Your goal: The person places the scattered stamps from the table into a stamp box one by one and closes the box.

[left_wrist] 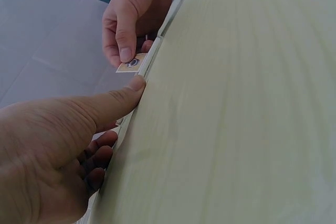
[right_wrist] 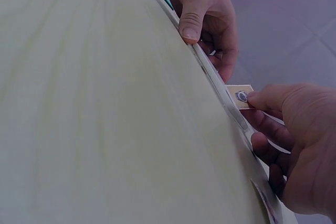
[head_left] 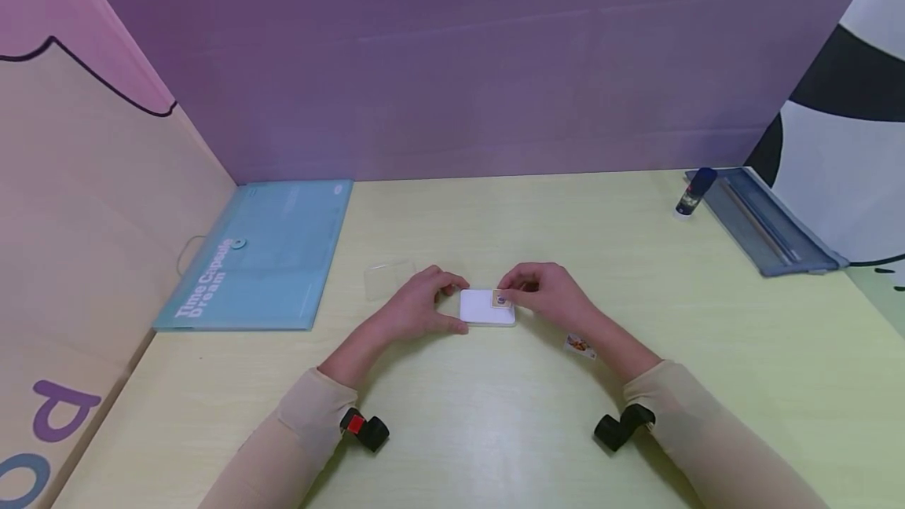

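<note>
A flat white rectangular slab [head_left: 475,306] with rounded corners lies in the middle of the table. My left hand [head_left: 419,306] holds its left end, with the thumb at the near corner and the index finger at the far one. Between thumb and index finger, my right hand [head_left: 547,293] pinches a small square sticker [head_left: 500,301] over the slab's right part. This sticker is cream with a dark round print, which shows in the right wrist view [right_wrist: 240,96]. The other fingers of my right hand curl beneath the thumb.
A small printed picture [head_left: 580,346] lies under my right forearm. Beyond my left hand is a clear plastic piece [head_left: 387,280]. A blue folder [head_left: 283,258] lies at the left. At the back right, a glue stick [head_left: 695,193] stands beside a blue-grey flat case [head_left: 760,218].
</note>
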Tool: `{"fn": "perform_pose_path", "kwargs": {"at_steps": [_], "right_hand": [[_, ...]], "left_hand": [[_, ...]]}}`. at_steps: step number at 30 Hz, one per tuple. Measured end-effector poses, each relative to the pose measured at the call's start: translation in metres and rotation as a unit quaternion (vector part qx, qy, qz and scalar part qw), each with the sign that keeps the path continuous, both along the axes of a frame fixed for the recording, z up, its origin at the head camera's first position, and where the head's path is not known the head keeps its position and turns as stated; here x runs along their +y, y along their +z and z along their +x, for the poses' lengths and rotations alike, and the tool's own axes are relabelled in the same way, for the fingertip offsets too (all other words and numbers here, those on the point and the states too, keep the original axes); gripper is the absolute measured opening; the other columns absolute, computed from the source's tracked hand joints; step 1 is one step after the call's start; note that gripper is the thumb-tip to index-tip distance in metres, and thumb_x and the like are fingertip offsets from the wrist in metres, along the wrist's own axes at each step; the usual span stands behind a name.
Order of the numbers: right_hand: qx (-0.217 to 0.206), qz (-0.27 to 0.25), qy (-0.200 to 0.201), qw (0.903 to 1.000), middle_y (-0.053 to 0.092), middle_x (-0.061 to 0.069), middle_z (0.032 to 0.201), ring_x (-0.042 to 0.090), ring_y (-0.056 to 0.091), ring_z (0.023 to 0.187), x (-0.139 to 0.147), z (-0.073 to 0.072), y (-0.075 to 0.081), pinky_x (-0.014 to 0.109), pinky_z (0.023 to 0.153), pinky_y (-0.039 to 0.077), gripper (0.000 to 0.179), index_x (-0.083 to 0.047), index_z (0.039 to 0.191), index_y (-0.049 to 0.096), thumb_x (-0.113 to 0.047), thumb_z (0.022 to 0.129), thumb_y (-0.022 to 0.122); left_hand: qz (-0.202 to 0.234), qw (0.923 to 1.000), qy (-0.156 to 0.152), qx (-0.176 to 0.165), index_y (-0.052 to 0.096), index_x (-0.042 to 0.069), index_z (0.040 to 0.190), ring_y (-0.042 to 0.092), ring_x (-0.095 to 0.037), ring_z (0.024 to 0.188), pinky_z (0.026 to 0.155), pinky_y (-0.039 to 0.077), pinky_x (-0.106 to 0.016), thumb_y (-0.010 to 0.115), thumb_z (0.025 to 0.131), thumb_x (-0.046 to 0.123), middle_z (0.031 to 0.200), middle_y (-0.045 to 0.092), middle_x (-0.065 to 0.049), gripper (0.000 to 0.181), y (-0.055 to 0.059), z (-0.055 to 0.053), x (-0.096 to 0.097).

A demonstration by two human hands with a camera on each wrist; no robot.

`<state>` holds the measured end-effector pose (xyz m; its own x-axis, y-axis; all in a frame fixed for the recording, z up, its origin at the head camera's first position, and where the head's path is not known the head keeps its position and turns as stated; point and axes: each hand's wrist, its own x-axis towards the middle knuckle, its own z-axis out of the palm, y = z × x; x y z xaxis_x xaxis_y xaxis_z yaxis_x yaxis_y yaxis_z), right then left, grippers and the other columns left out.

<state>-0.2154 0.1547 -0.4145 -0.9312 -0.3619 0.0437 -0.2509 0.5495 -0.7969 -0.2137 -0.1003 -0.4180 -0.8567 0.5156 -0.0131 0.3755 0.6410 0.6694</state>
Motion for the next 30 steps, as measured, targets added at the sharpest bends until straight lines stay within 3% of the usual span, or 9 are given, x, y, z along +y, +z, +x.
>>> {"fn": "perform_pose_path", "kwargs": {"at_steps": [30], "right_hand": [[0.012, 0.016, 0.001, 0.9998, 0.063, -0.001, 0.083, 0.020, 0.054, 0.076, 0.0020, -0.0015, -0.0072, 0.030, 0.068, 0.044, 0.010, -0.012, 0.099, 0.076, -0.015, 0.090, 0.078]], "left_hand": [[0.003, 1.0000, -0.001, -0.003, 0.065, 0.013, 0.128, 0.049, -0.019, 0.096, 0.086, 0.043, -0.031, 0.091, 0.077, 0.025, 0.107, 0.053, -0.002, 0.059, -0.0009, -0.0006, -0.0004]]}}
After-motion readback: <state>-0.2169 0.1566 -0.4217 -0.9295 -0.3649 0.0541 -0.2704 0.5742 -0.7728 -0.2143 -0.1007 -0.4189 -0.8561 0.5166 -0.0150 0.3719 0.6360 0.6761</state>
